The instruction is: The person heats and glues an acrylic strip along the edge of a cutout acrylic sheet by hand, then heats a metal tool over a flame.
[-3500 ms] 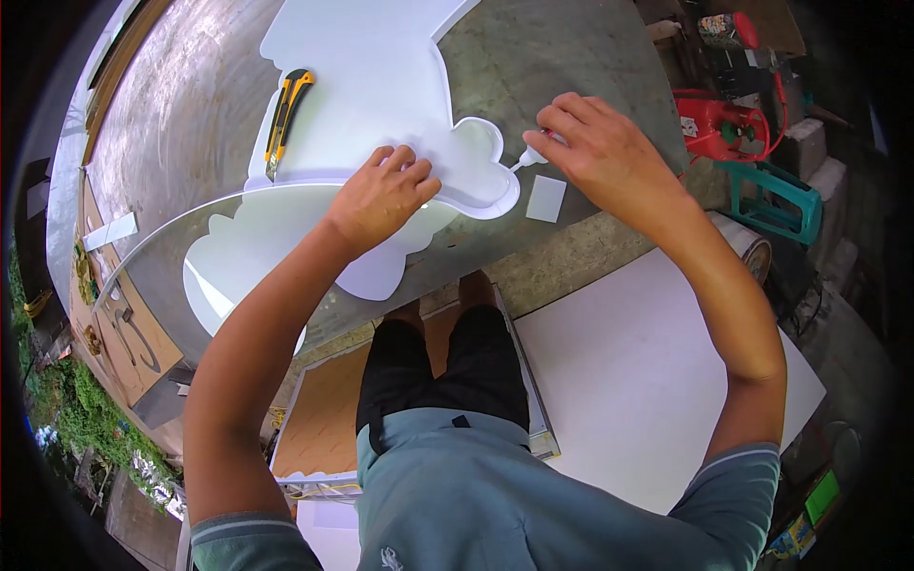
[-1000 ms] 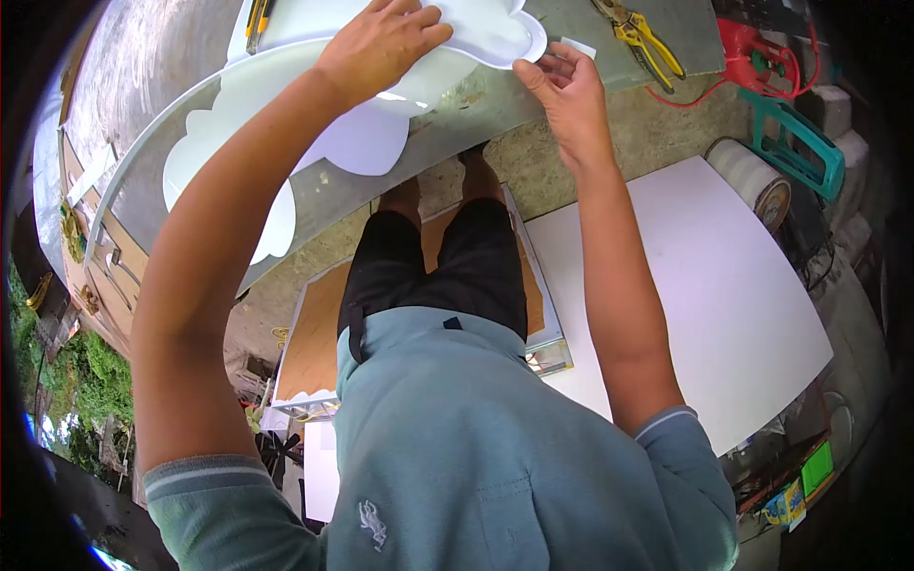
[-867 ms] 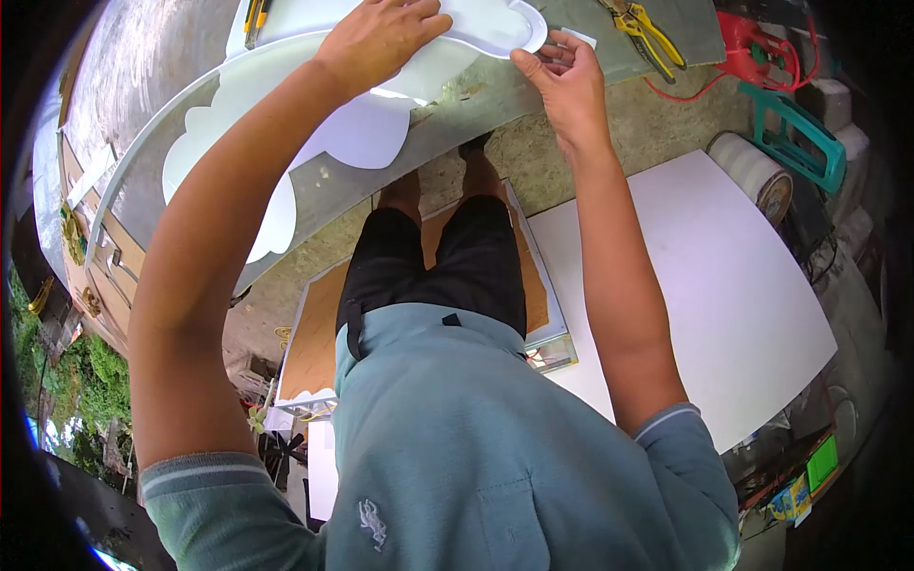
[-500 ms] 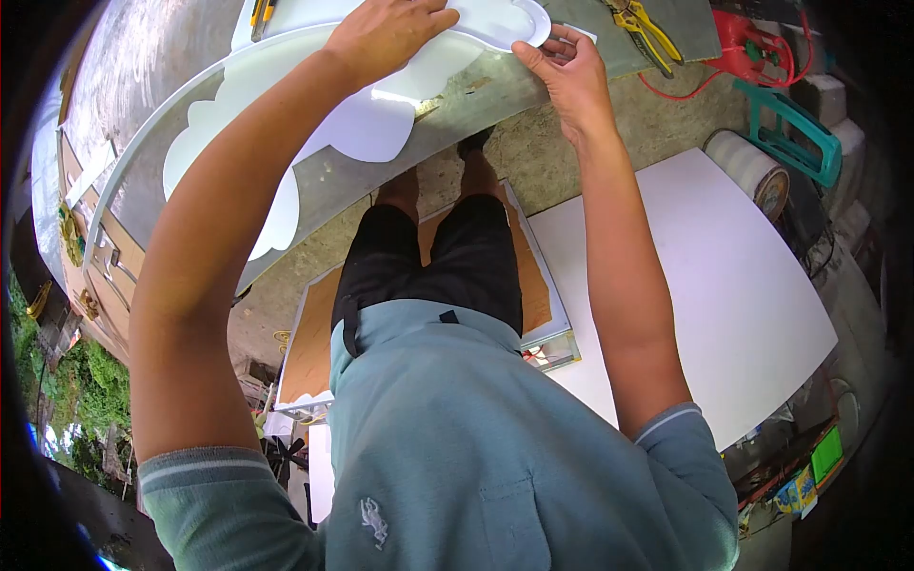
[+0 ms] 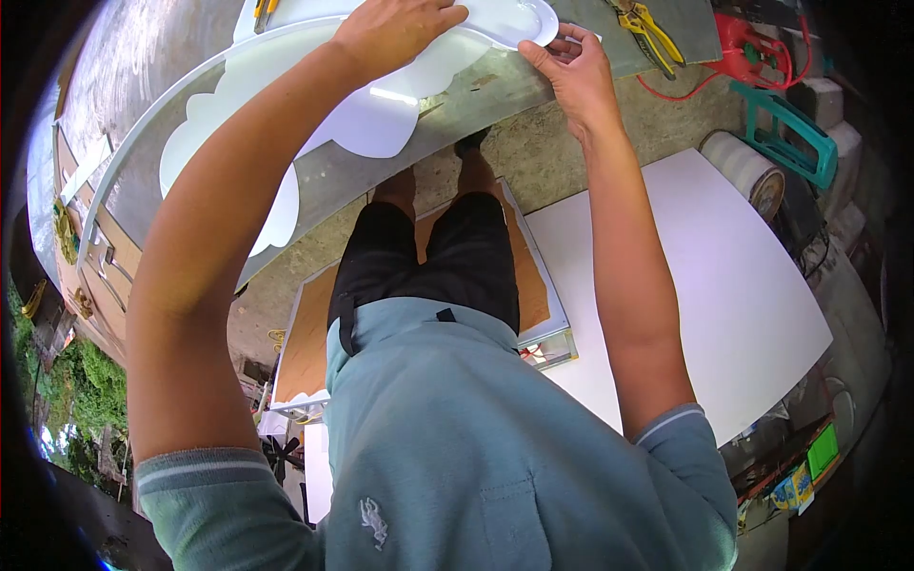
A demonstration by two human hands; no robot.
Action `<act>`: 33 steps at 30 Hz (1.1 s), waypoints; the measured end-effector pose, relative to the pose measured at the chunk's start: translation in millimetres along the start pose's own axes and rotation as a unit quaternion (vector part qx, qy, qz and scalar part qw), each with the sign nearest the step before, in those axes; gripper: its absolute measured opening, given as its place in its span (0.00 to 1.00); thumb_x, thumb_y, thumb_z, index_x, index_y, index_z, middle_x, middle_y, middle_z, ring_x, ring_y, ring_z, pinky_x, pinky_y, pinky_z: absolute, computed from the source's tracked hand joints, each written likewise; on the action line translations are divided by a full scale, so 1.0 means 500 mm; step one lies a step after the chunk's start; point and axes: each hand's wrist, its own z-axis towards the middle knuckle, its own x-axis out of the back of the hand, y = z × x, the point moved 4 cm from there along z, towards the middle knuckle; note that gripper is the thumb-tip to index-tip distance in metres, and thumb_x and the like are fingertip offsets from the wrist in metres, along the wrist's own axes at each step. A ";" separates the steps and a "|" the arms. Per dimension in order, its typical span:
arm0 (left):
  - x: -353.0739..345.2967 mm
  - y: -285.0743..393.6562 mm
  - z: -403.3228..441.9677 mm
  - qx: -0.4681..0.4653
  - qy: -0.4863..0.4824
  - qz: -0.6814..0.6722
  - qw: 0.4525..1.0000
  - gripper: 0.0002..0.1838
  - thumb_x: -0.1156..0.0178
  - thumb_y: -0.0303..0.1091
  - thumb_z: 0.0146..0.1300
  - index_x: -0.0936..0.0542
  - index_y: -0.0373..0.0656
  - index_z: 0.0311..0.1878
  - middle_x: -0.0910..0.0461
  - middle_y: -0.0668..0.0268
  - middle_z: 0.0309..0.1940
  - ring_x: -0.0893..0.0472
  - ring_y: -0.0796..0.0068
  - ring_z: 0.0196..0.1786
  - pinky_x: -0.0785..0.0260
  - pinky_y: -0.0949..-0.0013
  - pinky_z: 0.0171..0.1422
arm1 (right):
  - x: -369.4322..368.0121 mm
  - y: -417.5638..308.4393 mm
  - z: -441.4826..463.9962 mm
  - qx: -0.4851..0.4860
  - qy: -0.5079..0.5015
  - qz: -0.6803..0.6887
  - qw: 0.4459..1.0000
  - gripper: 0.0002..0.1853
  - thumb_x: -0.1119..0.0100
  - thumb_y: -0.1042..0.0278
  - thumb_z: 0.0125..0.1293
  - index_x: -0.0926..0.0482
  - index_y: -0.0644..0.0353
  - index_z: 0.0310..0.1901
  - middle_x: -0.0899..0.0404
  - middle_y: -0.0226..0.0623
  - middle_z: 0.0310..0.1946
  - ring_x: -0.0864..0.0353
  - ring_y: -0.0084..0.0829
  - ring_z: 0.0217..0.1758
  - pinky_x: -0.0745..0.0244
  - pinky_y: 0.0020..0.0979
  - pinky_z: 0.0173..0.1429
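A white cloud-shaped piece with a raised rim [image 5: 514,21] lies at the top edge of the view, partly cut off. My left hand [image 5: 398,36] bends over its near side, fingers closed at the rim; their tips are partly hidden. At its right end my right hand [image 5: 574,76] holds the rim between thumb and fingers. A long white strip [image 5: 157,103] curves from near my left hand down the left side of the table. Under my left forearm lie flat white scalloped cut-outs [image 5: 376,124].
Yellow-handled pliers [image 5: 652,40] lie on the grey table [image 5: 533,86], right of my hands. Orange-yellow cutters [image 5: 265,13] are at upper left. A red machine [image 5: 743,46] with a cord, a green stool [image 5: 785,138], a roll [image 5: 747,173] and a large white sheet [image 5: 733,285] are at right.
Both hands and the rimmed piece have shifted slightly to the right in the view. Their hold looks the same.
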 end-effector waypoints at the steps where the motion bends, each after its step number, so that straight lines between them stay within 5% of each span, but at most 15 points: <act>1: 0.000 0.000 0.001 0.005 -0.013 0.003 1.000 0.10 0.45 0.32 0.65 0.22 0.46 0.48 0.22 0.62 0.49 0.25 0.58 0.60 0.31 0.55 0.65 | 0.000 0.000 0.001 0.000 -0.004 0.000 1.000 0.47 0.15 0.56 0.50 0.33 0.70 0.65 0.25 0.47 0.56 0.18 0.33 0.54 0.19 0.32 0.56; 11: 0.004 -0.001 0.002 0.005 -0.018 -0.003 1.000 0.10 0.46 0.33 0.66 0.22 0.47 0.48 0.22 0.62 0.50 0.25 0.58 0.60 0.31 0.56 0.65 | 0.017 -0.008 0.014 -0.045 -0.027 0.048 0.997 0.32 0.20 0.58 0.58 0.23 0.68 0.57 0.18 0.43 0.47 0.19 0.31 0.51 0.22 0.31 0.55; 33: 0.004 0.000 0.003 0.001 -0.012 0.003 1.000 0.08 0.45 0.32 0.66 0.22 0.47 0.46 0.22 0.64 0.48 0.25 0.60 0.59 0.32 0.56 0.64 | 0.017 -0.018 0.025 -0.050 -0.076 -0.008 0.996 0.41 0.16 0.53 0.52 0.26 0.67 0.61 0.18 0.44 0.50 0.19 0.33 0.52 0.23 0.35 0.57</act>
